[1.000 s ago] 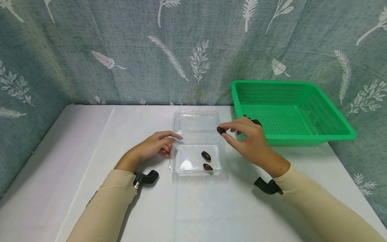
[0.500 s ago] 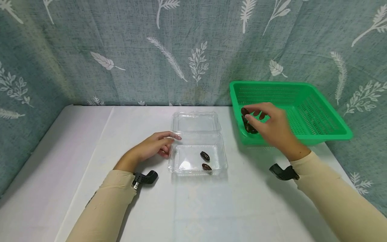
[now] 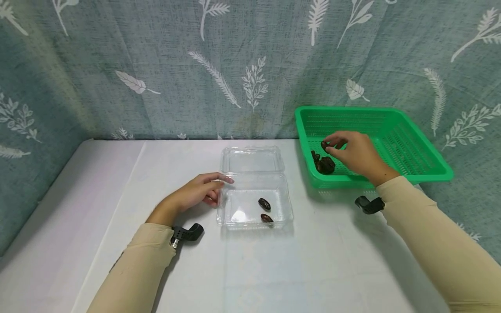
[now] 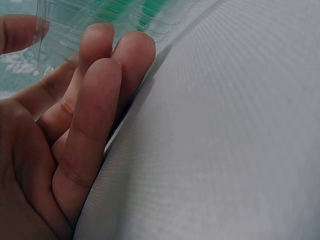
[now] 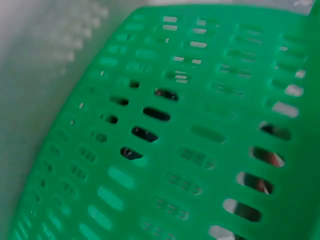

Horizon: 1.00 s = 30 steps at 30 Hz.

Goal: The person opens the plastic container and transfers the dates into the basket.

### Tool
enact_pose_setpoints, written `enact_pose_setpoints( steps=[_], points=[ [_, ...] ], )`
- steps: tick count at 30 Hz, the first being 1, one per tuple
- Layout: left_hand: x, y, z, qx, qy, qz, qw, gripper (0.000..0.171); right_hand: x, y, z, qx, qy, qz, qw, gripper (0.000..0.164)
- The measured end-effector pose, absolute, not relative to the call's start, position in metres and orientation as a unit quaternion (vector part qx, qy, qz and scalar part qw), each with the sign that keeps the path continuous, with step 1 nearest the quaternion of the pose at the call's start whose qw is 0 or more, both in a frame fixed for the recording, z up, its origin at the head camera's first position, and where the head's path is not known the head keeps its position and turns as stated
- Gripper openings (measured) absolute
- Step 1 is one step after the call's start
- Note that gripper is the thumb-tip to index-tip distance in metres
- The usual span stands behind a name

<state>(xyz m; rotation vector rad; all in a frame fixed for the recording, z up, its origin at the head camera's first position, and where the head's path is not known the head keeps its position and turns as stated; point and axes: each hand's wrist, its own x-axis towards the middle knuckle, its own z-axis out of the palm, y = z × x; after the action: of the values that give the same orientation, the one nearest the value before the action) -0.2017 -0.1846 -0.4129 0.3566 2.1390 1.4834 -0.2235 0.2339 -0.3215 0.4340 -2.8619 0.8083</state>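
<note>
A clear plastic clamshell container [image 3: 238, 218] stands with its lid folded back. Two dark brown dates [image 3: 264, 204] lie inside its right half. My left hand [image 3: 197, 191] holds the left rim, forefinger over the edge; in the left wrist view other fingers [image 4: 92, 110] curl outside the clear wall. My right hand [image 3: 354, 152] is inside the green basket [image 3: 415, 178], pinching a dark date [image 3: 324, 146] between thumb and fingertips. Below it a cluster of dates [image 3: 325, 165] sits in the basket's near left corner. The right wrist view shows only the basket's slotted wall [image 5: 205, 135].
A white cloth [image 3: 258, 265] covers the table. Behind it hangs a grey-green curtain [image 3: 164, 104] with white leaf prints. The basket's raised walls surround my right hand, and the container's upright lid [image 3: 252, 159] faces the curtain.
My right hand has moved right, from beside the container into the basket, still pinching a date. My left hand has kept its place, and the two dates in the container have not moved.
</note>
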Motion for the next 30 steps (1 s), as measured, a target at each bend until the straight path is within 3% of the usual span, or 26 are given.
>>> enact_pose_setpoints(
  steps=[5,10,30],
  points=[
    [-0.201,-0.184,-0.413,0.131,0.788,0.547,0.252,0.038,-0.235,0.235,-0.323,0.130,-0.959,0.251,-0.021,0.025],
    [-0.202,-0.184,-0.414,0.131,0.789,0.545,0.252,0.038,-0.243,0.236,-0.327,0.111,-0.964,0.234,-0.067,0.026],
    [-0.202,-0.185,-0.414,0.135,0.787,0.546,0.254,0.037,-0.251,0.236,-0.340,0.076,-0.971,0.198,-0.109,0.024]
  ],
)
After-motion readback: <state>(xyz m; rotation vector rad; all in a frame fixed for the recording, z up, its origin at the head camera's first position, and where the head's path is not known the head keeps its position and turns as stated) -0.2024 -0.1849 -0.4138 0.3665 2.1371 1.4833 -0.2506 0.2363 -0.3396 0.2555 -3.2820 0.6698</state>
